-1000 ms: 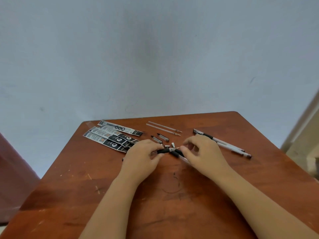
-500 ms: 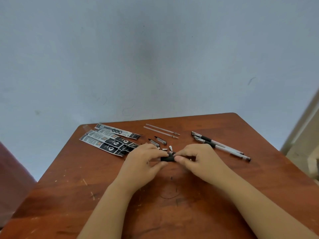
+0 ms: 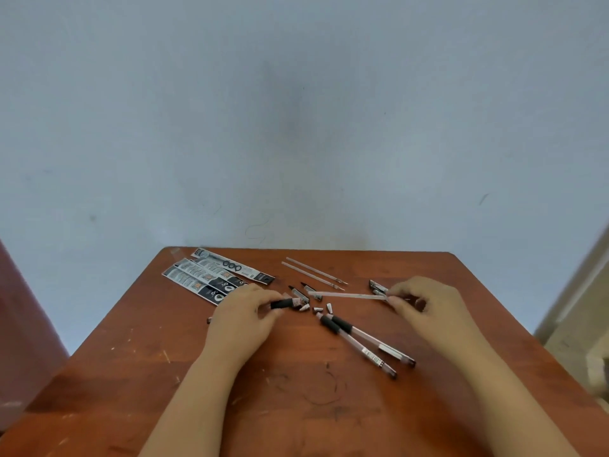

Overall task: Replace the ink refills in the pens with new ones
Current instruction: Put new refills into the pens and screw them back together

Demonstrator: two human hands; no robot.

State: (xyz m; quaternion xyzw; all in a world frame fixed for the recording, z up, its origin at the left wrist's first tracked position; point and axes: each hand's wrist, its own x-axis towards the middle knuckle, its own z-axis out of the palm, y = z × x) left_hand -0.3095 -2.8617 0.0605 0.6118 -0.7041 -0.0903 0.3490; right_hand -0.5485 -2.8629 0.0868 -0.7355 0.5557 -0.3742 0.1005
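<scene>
Pen parts: one pen is apart; its black grip section [image 3: 282, 304] and its clear barrel [image 3: 342, 295] are held well apart above the table [image 3: 296, 407].
Left hand [image 3: 245, 319]: fingers curled, pinching the grip section, which points right toward the small parts.
Right hand [image 3: 428, 308]: fingertips pinch the right end of the barrel; the barrel runs level to the left, its far end free.
Whole pens [image 3: 364, 346]: two, side by side, black grips toward the centre, slanting down to the right between the hands; they touch along their length.
Refills [image 3: 313, 273]: two thin clear tubes, near parallel, lying beyond the barrel toward the far edge.
Small parts [image 3: 321, 308]: tips and caps scattered at the centre, between grip section and whole pens; each too small to tell apart.
Clip [image 3: 376, 285]: dark capped end showing just beyond the right fingertips.
Packets [image 3: 211, 275]: flat black-and-white refill sleeves, overlapping, at the far left corner; contents cannot be told.
Edges: the packets lie near the far left corner; the near half of the table carries only the forearms and scratch marks.
</scene>
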